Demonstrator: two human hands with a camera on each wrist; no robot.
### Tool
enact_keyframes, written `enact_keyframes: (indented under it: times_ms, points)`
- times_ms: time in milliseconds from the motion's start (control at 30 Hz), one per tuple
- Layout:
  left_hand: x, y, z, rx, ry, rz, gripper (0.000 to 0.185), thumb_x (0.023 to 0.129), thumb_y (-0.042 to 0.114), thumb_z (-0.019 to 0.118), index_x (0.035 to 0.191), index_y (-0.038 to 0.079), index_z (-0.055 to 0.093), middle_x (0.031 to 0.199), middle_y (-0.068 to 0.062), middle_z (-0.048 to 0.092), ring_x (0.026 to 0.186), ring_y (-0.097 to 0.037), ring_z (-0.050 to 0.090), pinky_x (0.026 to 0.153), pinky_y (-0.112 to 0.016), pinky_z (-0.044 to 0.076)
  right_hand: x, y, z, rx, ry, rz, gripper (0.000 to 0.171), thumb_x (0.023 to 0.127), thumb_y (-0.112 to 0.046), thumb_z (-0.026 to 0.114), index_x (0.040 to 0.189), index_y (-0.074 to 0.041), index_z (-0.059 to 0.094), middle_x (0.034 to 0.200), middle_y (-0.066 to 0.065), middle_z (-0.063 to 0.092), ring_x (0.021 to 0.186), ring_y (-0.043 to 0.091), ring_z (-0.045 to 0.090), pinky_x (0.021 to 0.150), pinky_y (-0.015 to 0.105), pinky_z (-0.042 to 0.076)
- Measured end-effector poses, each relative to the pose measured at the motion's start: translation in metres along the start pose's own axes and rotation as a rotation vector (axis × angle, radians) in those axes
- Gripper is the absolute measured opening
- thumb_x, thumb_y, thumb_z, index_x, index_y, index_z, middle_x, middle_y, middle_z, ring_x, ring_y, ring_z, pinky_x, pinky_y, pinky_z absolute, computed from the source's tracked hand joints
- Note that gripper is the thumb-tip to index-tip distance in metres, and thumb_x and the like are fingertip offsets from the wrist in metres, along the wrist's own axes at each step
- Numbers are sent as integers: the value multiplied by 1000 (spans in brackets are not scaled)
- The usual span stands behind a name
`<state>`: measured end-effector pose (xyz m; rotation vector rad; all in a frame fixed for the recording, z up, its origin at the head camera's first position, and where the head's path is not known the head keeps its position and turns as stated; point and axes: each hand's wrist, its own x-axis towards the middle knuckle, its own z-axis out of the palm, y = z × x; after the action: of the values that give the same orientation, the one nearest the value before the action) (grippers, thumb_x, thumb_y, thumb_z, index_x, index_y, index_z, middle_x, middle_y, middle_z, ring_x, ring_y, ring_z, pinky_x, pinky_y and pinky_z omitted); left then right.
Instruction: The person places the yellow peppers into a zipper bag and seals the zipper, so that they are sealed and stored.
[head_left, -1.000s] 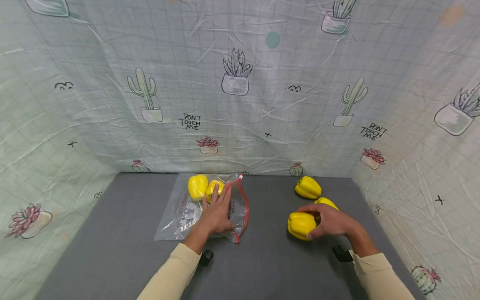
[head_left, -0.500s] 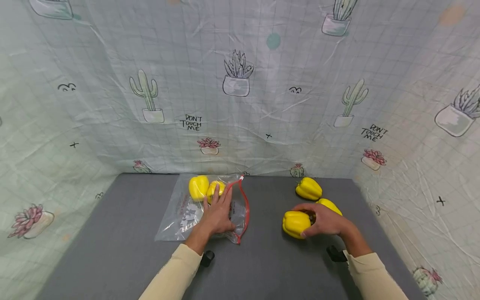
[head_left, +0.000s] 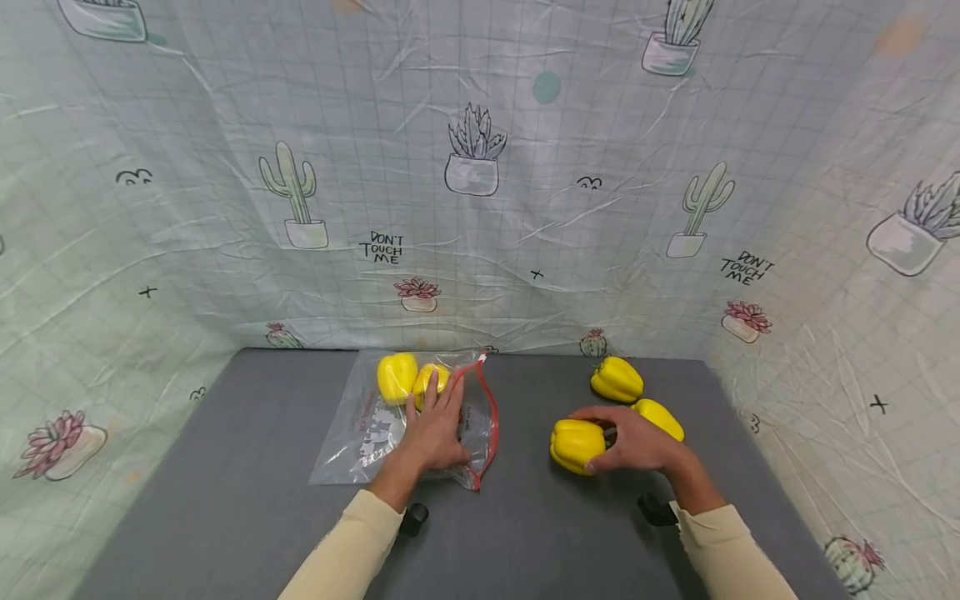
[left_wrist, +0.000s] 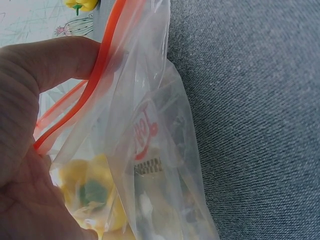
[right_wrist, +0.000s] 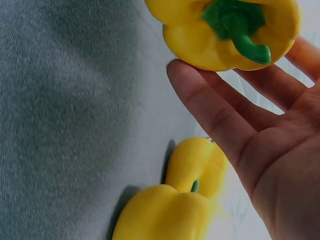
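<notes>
Grey felt tabletop (head_left: 225,500) fills the head view. Nearest, the left hand (head_left: 431,433) pinches the clear red-zippered plastic bag (head_left: 375,425); only its wrist view shows the thumb (left_wrist: 55,62) clamped on the seal. Right hand (head_left: 633,442) fingers (right_wrist: 210,105), spread, cup a yellow bell pepper (head_left: 576,444). Two more yellow peppers (head_left: 617,379) lie beyond.

Left hand (head_left: 432,433) flat, right hand (head_left: 633,442) curled

Cream long sleeves (head_left: 345,546) and black wrist-worn cameras (head_left: 413,517) on both arms.
</notes>
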<state>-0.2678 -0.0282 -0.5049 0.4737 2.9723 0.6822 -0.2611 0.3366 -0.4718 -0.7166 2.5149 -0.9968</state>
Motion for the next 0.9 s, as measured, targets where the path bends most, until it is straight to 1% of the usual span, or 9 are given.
enact_keyframes:
  times_ms: [267,400,567,767,900]
  points:
    - [-1,1,-2,-9,-2,8,128,69,32,92,168,10,14,179,-4,7,165,-37,-4,124,-77,6,10,-7,9,35,39,-9,74,83,-31,86,147,-8,57,143,18,62,119,32,64,94,45,55]
    - [-1,2,-1,-17,-1,0,129,69,31,93,168,11,13,179,-4,7,165,-37,-4,124,-77,5,15,-9,15,34,60,-12,73,84,-33,85,147,-10,57,141,15,63,118,30,63,95,45,54]
    - [-1,2,1,-16,-9,-14,129,69,31,92,169,13,12,179,-3,6,165,-36,-5,125,-76,5,24,-14,22,29,69,-12,73,85,-36,84,148,-11,56,142,12,63,119,28,62,98,45,53]
    - [-1,2,1,-6,1,-7,128,70,30,93,168,11,13,179,-4,7,165,-37,-3,124,-76,7,33,-24,28,27,75,-18,72,87,-38,83,148,-12,56,141,11,64,117,25,62,99,45,53]
    - [-1,3,0,2,9,-5,128,70,30,93,169,11,13,179,-4,5,165,-37,-4,124,-76,7,39,-29,31,27,83,-24,72,88,-37,82,149,-10,55,142,13,63,117,27,62,99,47,53]
